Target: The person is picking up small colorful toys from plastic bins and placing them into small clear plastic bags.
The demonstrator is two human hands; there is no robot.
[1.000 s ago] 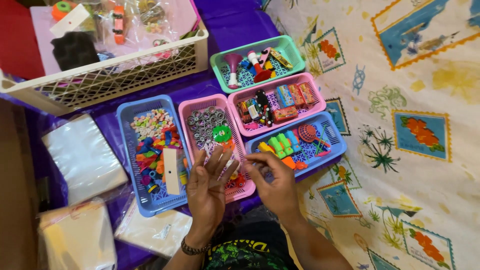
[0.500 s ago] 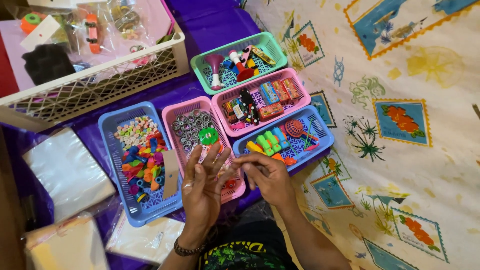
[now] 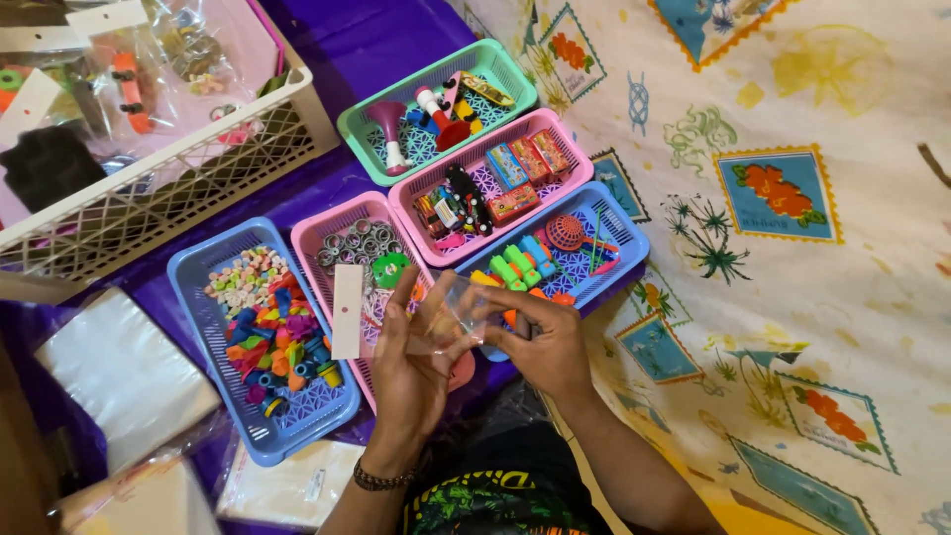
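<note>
Mid-frame, our left hand (image 3: 411, 362) and right hand (image 3: 540, 337) both pinch a small clear bag (image 3: 446, 317), fingers closed on it. It's just over the pink basket (image 3: 342, 230) and blue basket (image 3: 619, 223).

5 small trays (image 3: 580, 253) right of big basket (image 3: 198, 188), stacked bags (image 3: 119, 376) left-front.
</note>
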